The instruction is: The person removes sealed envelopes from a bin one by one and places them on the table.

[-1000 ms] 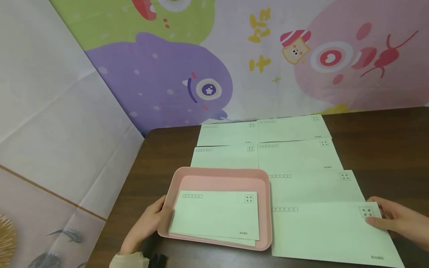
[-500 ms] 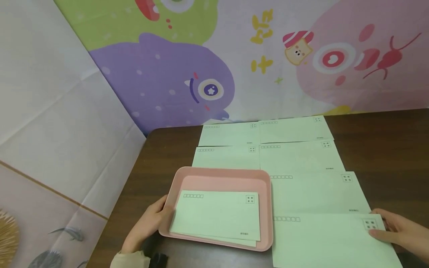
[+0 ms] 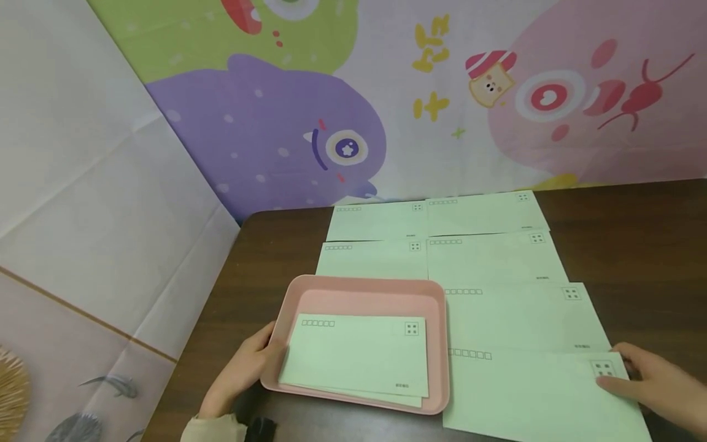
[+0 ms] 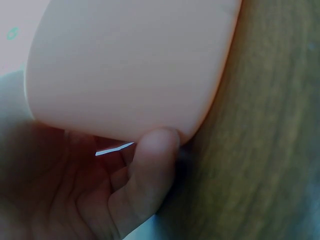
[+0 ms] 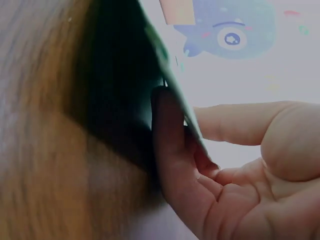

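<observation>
"Envelope in the right hand, is it?"

"Yes, that grip pinches it by the right edge, thumb on top beside the printed stamp box, fingers underneath. It slants up off the dark wooden worktop on that side."

"And the left hand?"

"That grip has hold of the pink tray by its left side. You can see a cream sleeve at the wrist."

"What's in the tray?"

"A small stack of pale green envelopes, a little uneven along the near edge. The held one is just right of the tray; whether they touch, I can't tell."

"And the others?"

"Laid out beyond in two columns. The right column has three, the nearest lying directly behind the held one. The left column shows two, the nearer partly hidden by the tray. Behind everything hangs a cartoon backdrop with a purple creature."
</observation>
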Tool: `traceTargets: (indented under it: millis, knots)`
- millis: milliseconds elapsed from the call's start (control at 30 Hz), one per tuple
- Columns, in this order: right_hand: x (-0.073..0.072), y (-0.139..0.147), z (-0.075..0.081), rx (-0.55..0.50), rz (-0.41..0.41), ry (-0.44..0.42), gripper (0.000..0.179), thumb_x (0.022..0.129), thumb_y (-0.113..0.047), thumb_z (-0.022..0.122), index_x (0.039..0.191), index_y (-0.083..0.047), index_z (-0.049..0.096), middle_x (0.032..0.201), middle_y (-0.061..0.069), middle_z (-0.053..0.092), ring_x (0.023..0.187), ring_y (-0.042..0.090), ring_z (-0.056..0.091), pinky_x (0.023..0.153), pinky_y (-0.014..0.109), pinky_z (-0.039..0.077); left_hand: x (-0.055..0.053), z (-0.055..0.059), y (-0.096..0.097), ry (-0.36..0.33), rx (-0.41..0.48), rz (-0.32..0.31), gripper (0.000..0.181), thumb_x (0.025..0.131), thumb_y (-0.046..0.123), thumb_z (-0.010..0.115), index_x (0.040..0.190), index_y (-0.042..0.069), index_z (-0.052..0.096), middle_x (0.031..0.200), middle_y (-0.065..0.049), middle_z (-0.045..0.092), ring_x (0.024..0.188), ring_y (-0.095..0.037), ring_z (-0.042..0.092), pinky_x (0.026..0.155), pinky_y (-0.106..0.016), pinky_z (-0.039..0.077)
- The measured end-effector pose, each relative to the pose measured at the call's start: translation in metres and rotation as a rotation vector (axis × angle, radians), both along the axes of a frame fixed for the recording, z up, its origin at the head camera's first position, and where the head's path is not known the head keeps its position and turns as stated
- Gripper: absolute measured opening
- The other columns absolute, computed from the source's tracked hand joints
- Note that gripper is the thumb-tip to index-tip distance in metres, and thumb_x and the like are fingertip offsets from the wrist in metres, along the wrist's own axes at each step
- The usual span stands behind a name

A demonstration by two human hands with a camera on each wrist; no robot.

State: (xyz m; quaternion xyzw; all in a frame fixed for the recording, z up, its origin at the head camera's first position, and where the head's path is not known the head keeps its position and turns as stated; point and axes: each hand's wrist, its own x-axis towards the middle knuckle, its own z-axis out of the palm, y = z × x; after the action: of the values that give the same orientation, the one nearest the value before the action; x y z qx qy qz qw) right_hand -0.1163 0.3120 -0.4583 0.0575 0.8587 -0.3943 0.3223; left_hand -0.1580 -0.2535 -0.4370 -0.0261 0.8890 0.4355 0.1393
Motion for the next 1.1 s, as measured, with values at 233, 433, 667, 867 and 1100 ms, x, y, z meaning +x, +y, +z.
traceTargets:
  millis: [233, 433, 667, 867, 1100]
  knots:
    - [-0.004, -0.003, 0.001, 0.247, 0.111, 0.067, 0.082, 0.078, -0.056, 0.059, 0.115, 0.014, 0.038, 0.109, 0.034, 0.048, 0.087, 0.037, 0.053, 0.068, 0.045, 0.043, 0.0, 0.0, 0.0, 0.004, -0.003, -0.009, 0.036, 0.094, 0.027, 0.046, 0.126, 0.011, 0.05, 0.109, -0.011, 0.06, 0.087, -0.017, 0.056, 0.077, -0.032, 0.045]
    - [-0.006, -0.004, 0.0, 0.28, 0.132, 0.081, 0.084, 0.076, -0.057, 0.06, 0.114, 0.014, 0.038, 0.109, 0.036, 0.048, 0.086, 0.038, 0.054, 0.068, 0.046, 0.044, 0.001, -0.001, 0.0, 0.011, -0.012, -0.007, 0.034, 0.094, 0.027, 0.047, 0.124, 0.011, 0.051, 0.106, -0.011, 0.061, 0.086, -0.017, 0.056, 0.076, -0.032, 0.045]
    - [-0.004, -0.01, -0.001, 0.315, 0.095, 0.081, 0.081, 0.074, -0.052, 0.066, 0.109, 0.013, 0.033, 0.094, 0.024, 0.056, 0.077, 0.024, 0.056, 0.063, 0.038, 0.042, 0.001, -0.001, 0.0, 0.012, -0.004, -0.004, 0.034, 0.094, 0.026, 0.046, 0.124, 0.011, 0.051, 0.106, -0.01, 0.061, 0.086, -0.017, 0.056, 0.077, -0.032, 0.044]
    - [0.002, -0.016, 0.002, 0.347, 0.037, 0.116, 0.085, 0.075, -0.05, 0.067, 0.11, 0.009, 0.016, 0.082, 0.018, 0.052, 0.066, 0.021, 0.051, 0.057, 0.034, 0.037, 0.001, -0.001, 0.0, 0.014, -0.002, -0.005, 0.034, 0.094, 0.024, 0.046, 0.124, 0.011, 0.051, 0.106, -0.01, 0.061, 0.085, -0.017, 0.056, 0.076, -0.032, 0.045]
    - [0.0, -0.019, -0.001, 0.411, 0.093, 0.165, 0.057, 0.077, -0.043, 0.067, 0.094, 0.003, 0.037, 0.07, 0.006, 0.041, 0.059, 0.017, 0.041, 0.054, 0.032, 0.03, 0.0, -0.001, 0.0, 0.012, -0.009, -0.002, 0.034, 0.094, 0.024, 0.046, 0.124, 0.011, 0.051, 0.105, -0.01, 0.061, 0.085, -0.016, 0.056, 0.076, -0.032, 0.044]
